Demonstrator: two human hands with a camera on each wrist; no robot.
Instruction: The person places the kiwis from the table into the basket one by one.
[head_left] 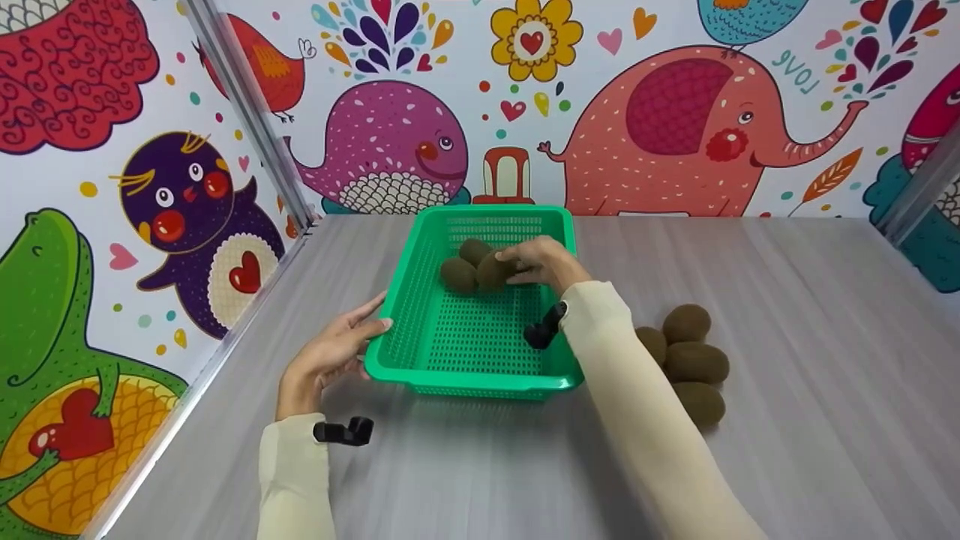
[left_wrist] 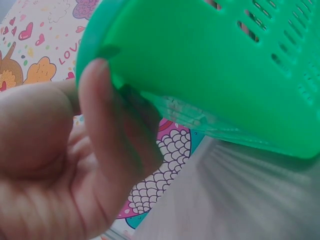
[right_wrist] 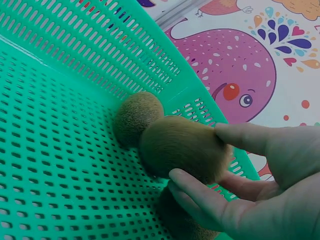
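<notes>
A green perforated plastic basket [head_left: 480,382] stands on the table in the head view. My left hand [head_left: 336,352] grips its left rim near the front corner, thumb over the edge and fingers outside; the left wrist view shows the thumb [left_wrist: 97,95] on the green rim. Inside the basket's far half, my right hand [head_left: 541,262] holds a brown fuzzy kiwi [right_wrist: 180,147] between thumb and fingers. Two other kiwis lie right by it, one kiwi [right_wrist: 137,117] beyond it and another kiwi [right_wrist: 187,217] partly hidden under my fingers.
To the right of the basket, several kiwis [head_left: 697,363] lie grouped on the grey wood-grain table [head_left: 810,360], partly covered by my right sleeve [head_left: 660,420]. Cartoon-printed panels [head_left: 517,112] wall off the back and left, with a metal post [head_left: 251,112] at their corner.
</notes>
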